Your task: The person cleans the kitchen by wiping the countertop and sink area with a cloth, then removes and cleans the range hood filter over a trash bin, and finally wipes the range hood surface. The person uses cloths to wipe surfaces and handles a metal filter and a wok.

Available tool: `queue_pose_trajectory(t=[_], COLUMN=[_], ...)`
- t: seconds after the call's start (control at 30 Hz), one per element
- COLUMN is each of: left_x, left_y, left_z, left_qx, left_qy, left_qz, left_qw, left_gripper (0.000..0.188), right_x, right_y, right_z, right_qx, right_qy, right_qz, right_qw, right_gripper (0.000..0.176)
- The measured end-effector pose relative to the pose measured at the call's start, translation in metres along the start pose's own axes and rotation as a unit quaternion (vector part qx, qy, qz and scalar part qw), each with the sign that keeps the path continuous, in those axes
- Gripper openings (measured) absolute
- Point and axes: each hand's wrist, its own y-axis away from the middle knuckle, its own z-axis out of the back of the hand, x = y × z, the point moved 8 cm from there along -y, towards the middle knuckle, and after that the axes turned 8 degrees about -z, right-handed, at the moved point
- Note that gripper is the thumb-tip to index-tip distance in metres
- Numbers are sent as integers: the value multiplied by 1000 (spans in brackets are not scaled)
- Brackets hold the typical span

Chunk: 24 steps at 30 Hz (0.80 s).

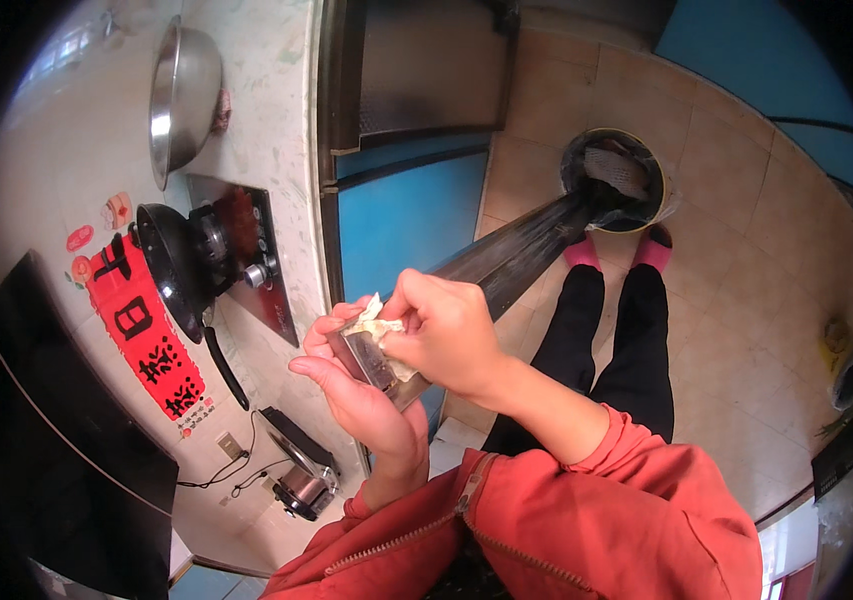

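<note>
A long dark trough-like piece (505, 262), seemingly a metal channel, slants from my hands towards a lined waste bin (659, 187) on the floor. Its far end overlaps the bin's mouth; whether it touches the bin cannot be told. My left hand (370, 409) cradles the near, box-like end from below, thumb and fingers around its sides. Pinched in my right hand (445, 337) is a crumpled pale wad (375, 328), paper or cloth, pressed against that same end. The right fingertips are partly hidden by the wad and the hand itself.
Along the counter (269, 97) stand a steel basin (197, 97), a black wok (171, 270) on a cooktop (265, 277) and a small appliance (302, 487) with cords. Blue cabinet doors (411, 217) lie below. Black-trousered legs (636, 337) and pink socks (582, 251) are beside the bin.
</note>
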Motion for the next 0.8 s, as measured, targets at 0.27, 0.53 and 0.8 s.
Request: queue_pose_trajectory(t=[0.27, 0.53, 0.8], left_x=[11, 10, 7], left_y=[-8, -2, 12], left_z=[10, 11, 5], left_qx=[23, 1, 4], left_qy=[8, 13, 24], left_qz=[-11, -5, -2], left_qw=[1000, 1000, 1000], left_gripper=[53, 52, 51], right_x=[-25, 6, -5], right_y=[0, 25, 31], right_z=[4, -9, -18], right_qx=[15, 150, 346], right_qy=[-53, -165, -307], right_qz=[-74, -130, -248], right_qw=[996, 966, 851], right_gripper=[21, 31, 33])
